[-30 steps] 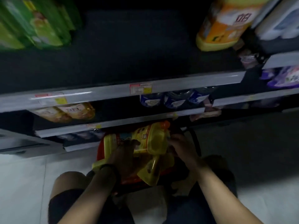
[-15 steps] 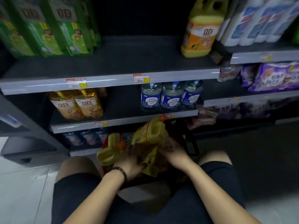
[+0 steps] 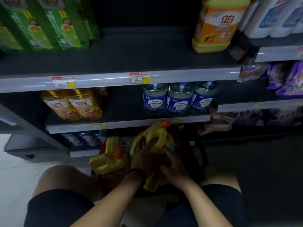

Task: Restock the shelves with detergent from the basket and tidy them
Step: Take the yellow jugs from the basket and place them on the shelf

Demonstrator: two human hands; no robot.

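Observation:
A yellow detergent jug (image 3: 158, 136) with an orange cap is tilted up out of the red basket (image 3: 105, 179) on the floor between my knees. My left hand (image 3: 144, 159) grips its left side and my right hand (image 3: 173, 167) holds its lower right side. A second yellow jug (image 3: 108, 159) lies in the basket to the left. Another yellow and orange jug (image 3: 214, 25) stands on the upper shelf (image 3: 139, 53) at the right.
Green packs (image 3: 49, 25) fill the upper shelf's left end. The middle shelf (image 3: 124, 112) carries two golden bottles (image 3: 73, 104) and three blue-labelled bottles (image 3: 178, 99). White bottles (image 3: 275, 17) and purple bags (image 3: 288, 79) are on the right-hand unit. Dark floor lies to the right.
The jug has risen and tilted more upright out of the basket. My hands have closed in together on it, and my view has lifted towards the shelves.

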